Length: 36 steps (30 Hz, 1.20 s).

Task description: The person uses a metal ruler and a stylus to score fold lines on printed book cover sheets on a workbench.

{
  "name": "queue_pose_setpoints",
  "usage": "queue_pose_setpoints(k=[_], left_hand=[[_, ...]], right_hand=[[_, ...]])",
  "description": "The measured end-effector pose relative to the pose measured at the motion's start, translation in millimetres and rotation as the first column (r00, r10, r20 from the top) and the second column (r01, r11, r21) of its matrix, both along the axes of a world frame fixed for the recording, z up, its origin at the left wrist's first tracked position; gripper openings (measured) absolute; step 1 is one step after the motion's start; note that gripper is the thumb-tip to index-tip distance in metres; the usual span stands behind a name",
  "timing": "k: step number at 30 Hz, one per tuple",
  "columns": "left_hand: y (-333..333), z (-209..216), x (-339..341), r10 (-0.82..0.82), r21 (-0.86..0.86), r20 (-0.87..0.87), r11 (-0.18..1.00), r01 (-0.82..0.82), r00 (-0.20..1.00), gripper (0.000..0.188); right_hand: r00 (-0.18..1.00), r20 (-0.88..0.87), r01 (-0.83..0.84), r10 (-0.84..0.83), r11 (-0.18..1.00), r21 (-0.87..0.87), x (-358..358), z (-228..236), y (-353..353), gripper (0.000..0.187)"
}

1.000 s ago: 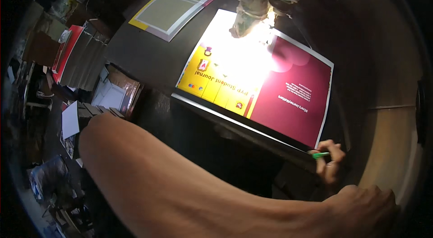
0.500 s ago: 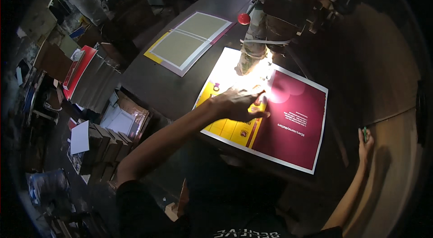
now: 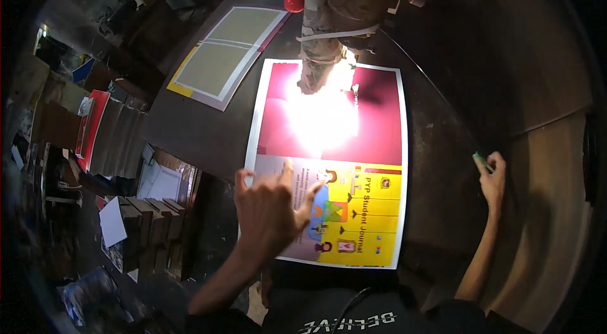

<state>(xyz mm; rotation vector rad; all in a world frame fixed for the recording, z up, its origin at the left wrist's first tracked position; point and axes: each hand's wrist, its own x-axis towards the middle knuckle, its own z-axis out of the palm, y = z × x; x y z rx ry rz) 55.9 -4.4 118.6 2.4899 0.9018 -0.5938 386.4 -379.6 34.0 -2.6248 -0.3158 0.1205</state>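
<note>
A large printed cover sheet [image 3: 379, 150] with a white border lies on the dark table in front of me, its maroon half far and its yellow illustrated half near. Strong lamp glare washes out part of the maroon. My left hand [image 3: 272, 207] is over the sheet's near left part, palm down with fingers spread, holding nothing. Whether its fingertips press on the paper I cannot tell. At the right, away from the sheet, my right hand [image 3: 493, 182] is closed around a slim green object [image 3: 478, 158], mostly hidden by the fingers.
A machine column [image 3: 322, 24] with a lit lamp overhangs the sheet, a red ball knob [image 3: 294, 3] beside it. Another cover sheet with grey boards [image 3: 218, 59] lies far left. Stacked book blocks [image 3: 152, 220] and a red-topped pile [image 3: 95, 122] stand at the left.
The printed sheet has turned counter-clockwise, so its maroon half went from the right to the far side. My left hand has moved left and nearer. The view has shifted too.
</note>
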Motion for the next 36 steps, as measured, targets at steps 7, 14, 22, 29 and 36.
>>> queue_pose_setpoints(k=[7,14,22,29,36], left_hand=[[101.9,-71.0,-26.0,-0.244,0.276,0.507,0.955,0.113,0.826,0.097],[35.4,-53.4,10.7,-0.581,0.345,0.293,0.805,0.483,0.759,0.132],[-25.6,-123.8,-10.1,-0.728,0.676,0.443,0.655,0.339,0.523,0.058],[-70.7,-79.3,-34.3,-0.495,0.085,0.595,0.822,0.563,0.633,0.103],[-20.3,-73.3,22.6,-0.614,0.202,0.537,0.759,0.619,0.578,0.105]], right_hand=[[0.945,0.323,-0.014,0.049,0.994,-0.112,-33.7,63.3,-91.5,0.034],[0.962,-0.151,0.232,-0.228,0.973,0.009,-57.9,88.4,-132.2,0.036],[0.933,0.358,-0.018,0.022,1.0,-0.014,5.8,54.9,-109.5,0.045],[0.967,0.082,-0.248,0.239,0.96,0.129,0.6,35.4,-66.9,0.053],[0.912,0.243,-0.336,0.33,0.942,-0.014,6.6,9.9,-4.1,0.053]])
